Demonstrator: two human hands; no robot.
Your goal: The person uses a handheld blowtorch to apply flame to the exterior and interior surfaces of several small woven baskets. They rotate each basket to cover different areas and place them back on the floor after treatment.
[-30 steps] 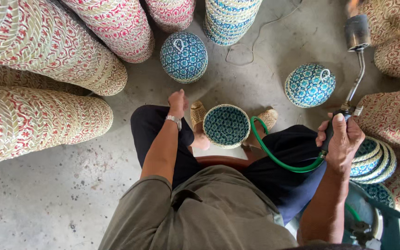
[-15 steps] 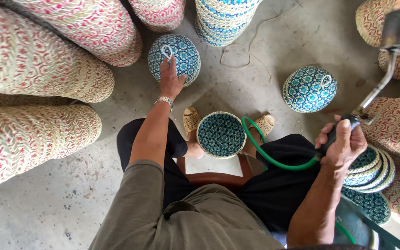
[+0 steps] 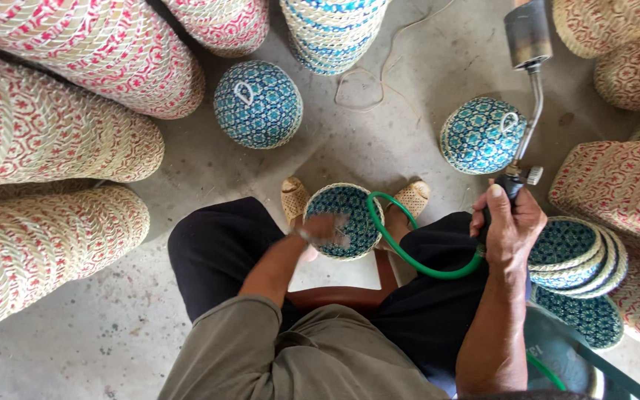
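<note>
Gripping the metal gas torch point(image 3: 525, 96) in the right hand point(image 3: 509, 222), left hand point(image 3: 325, 228) blurred on the round blue woven basket point(image 3: 344, 220), fingers' closure unclear, risking scorched weave or a snagged green hose point(image 3: 409, 255).

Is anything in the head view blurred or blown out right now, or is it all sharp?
Head view: the left hand over the small blue woven basket is smeared with motion blur; the right hand gripping the torch is sharp; lighting is soft and even, with a bright overexposed patch at the lower right edge.
</note>
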